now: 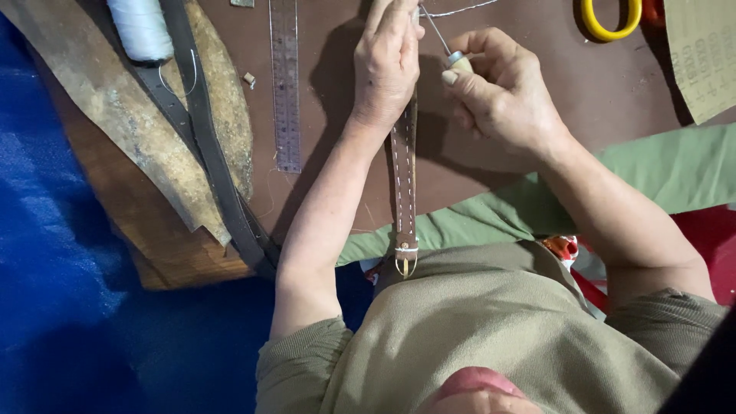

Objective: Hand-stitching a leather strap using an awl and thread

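Observation:
My left hand (387,65) presses down on the far end of a narrow brown leather strap (403,184) with white stitching along both edges. The strap runs toward my chest and ends in a small metal buckle (405,261). My right hand (498,88) is closed on a stitching awl (452,54); its thin metal point angles up to the strap by my left fingers. A white thread (460,9) leads away from that spot toward the top.
The strap lies on a dark brown leather sheet (537,46). A clear ruler (286,84) lies left of my hand. Further left are a white thread spool (140,29), dark straps (207,146) and rough leather offcuts (115,107). Yellow-handled scissors (609,19) and a sandpaper sheet (701,54) are top right.

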